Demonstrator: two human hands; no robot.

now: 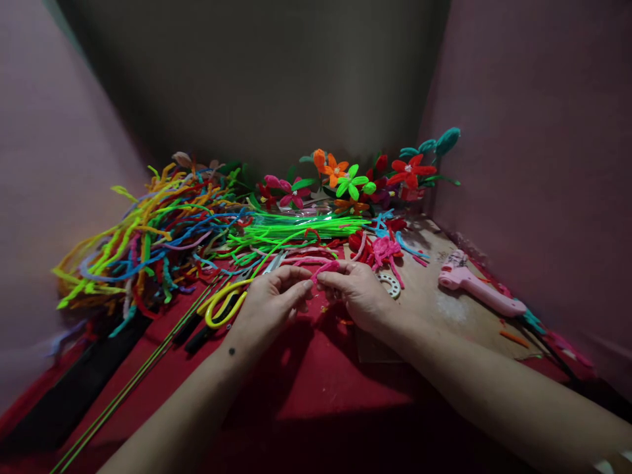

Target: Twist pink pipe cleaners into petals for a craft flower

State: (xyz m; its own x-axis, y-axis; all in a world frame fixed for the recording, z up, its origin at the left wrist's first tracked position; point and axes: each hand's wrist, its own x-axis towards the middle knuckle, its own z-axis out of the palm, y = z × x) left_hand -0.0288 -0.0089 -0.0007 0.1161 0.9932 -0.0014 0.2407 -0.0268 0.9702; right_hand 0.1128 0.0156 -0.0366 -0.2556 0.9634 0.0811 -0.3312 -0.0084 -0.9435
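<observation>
Between my two hands, over the middle of the red table, is a bright pink pipe cleaner (324, 268). My left hand (280, 291) pinches its left part between thumb and fingers. My right hand (356, 289) pinches the same pipe cleaner a short way to the right, fingertips close to the left ones. Yellow-handled scissors (222, 304) lie beside my left wrist, blades partly behind the hand. A pale disc with holes (390, 285) sits just right of my right hand, near a bundle of pink pipe cleaner pieces (386, 251).
A heap of multicoloured pipe cleaners (148, 237) fills the left side. Green pipe cleaners (301, 226) lie across the back, before finished pipe cleaner flowers (351, 182). A pink glue gun (478, 289) rests on cardboard (434, 329) at right. Thin green sticks (133, 382) lie at left.
</observation>
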